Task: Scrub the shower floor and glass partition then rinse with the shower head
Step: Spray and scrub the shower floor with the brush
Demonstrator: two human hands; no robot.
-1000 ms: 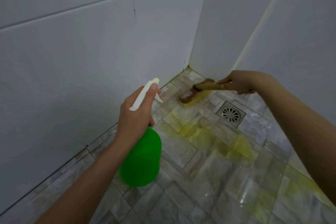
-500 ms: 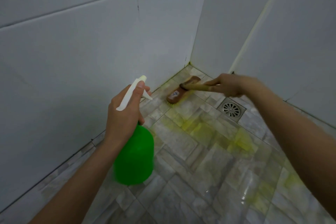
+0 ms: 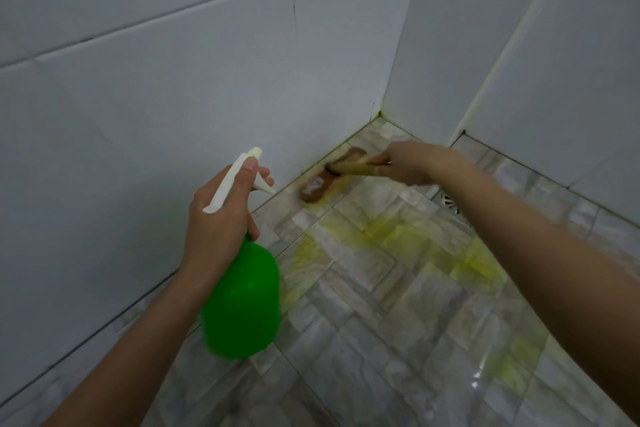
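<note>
I see both arms reaching forward and down. Left hand (image 3: pixel 221 218) is wrapped round the spray bottle (image 3: pixel 242 302) neck, fingers over the sprayer head, forearm coming in from lower left. Right hand (image 3: pixel 412 163) grips the brush (image 3: pixel 318 184) handle, arm stretched out from lower right, slightly blurred.

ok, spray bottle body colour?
Bright green spray bottle, white trigger head; clearest in the head view.

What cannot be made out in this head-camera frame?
Floor drain: head view, mostly hidden behind the right forearm.
Scrub brush: motion-blurred in the right hand; bristles hidden under its brown back.
Spray bottle: opaque green body hides the fill level; left hand covers its neck.
Shower head, glass partition: outside the frame.
</note>
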